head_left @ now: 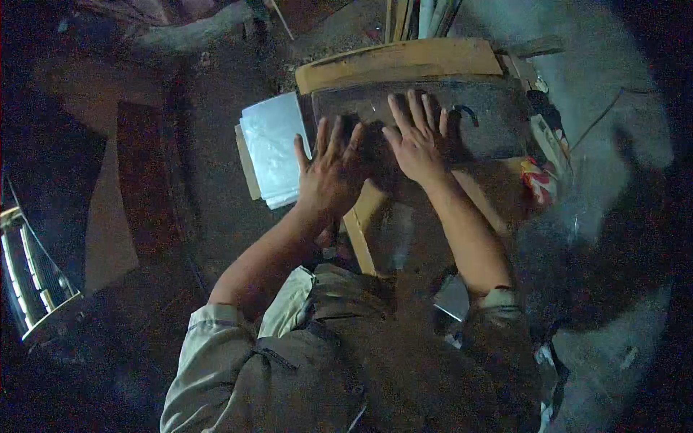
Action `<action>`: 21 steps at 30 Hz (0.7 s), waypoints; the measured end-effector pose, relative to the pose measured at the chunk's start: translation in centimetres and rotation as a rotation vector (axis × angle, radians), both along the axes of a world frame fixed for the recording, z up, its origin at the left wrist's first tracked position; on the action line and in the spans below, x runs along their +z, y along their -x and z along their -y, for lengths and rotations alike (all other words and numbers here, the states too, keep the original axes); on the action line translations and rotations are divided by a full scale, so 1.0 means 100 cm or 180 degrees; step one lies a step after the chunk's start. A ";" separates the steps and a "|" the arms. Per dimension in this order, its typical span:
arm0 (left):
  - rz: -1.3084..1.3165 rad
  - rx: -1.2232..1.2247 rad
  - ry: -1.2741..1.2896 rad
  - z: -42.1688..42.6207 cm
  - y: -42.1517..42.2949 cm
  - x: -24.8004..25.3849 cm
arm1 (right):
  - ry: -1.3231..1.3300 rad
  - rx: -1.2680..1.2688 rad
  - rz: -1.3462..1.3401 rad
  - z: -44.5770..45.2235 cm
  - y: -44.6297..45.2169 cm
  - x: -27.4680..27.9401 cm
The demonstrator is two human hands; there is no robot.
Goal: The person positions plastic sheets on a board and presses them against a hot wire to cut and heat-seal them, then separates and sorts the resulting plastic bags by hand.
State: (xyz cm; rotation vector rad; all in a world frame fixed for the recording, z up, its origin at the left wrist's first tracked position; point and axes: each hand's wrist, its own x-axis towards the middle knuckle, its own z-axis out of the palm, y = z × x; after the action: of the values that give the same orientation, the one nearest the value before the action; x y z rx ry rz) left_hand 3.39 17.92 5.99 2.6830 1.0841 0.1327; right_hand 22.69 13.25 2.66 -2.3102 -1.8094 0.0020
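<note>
From my end of the feed, the stack of sheets [273,148] reads as thin, smooth, glossy plastic with loads of glare, and the brown board [248,164] under it looks like matt cardboard. Desk edge [404,63] looks like wood to me, pretty dull and scuffed. I'd call the dark tabletop panel [498,126] smooth with a faint sheen, can't tell the material tho. Shirt [325,353] is creased matt cloth, and the red-and-white wrapper [538,180] seems like crinkly plastic
</note>
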 end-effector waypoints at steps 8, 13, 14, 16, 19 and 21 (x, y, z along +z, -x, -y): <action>0.0209 0.0040 -0.0071 -0.015 -0.006 -0.012 | -0.0372 -0.0098 0.0139 0.011 0.008 0.027; 0.0108 0.0043 -0.0052 -0.012 -0.003 -0.011 | 0.0041 0.0058 -0.0276 0.047 0.014 0.011; 0.0055 0.0031 -0.0123 -0.006 0.000 -0.012 | 0.0089 0.0014 -0.0295 0.051 0.015 0.010; -0.0006 0.0021 -0.0197 0.006 0.006 -0.013 | 0.0286 -0.0025 -0.0235 0.055 0.016 0.013; -0.0354 -0.0248 0.0113 0.027 0.016 -0.007 | 0.0199 -0.0012 -0.0258 0.061 0.016 0.008; -0.0458 -0.0223 0.0116 0.033 0.022 -0.008 | 0.0218 0.0017 -0.0322 0.064 0.015 0.008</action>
State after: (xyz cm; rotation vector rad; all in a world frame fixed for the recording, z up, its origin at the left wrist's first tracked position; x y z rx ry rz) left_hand 1.14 14.59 5.15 2.7287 1.0196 -0.0932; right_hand 21.18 6.86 3.44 -2.3061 -1.7926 0.1811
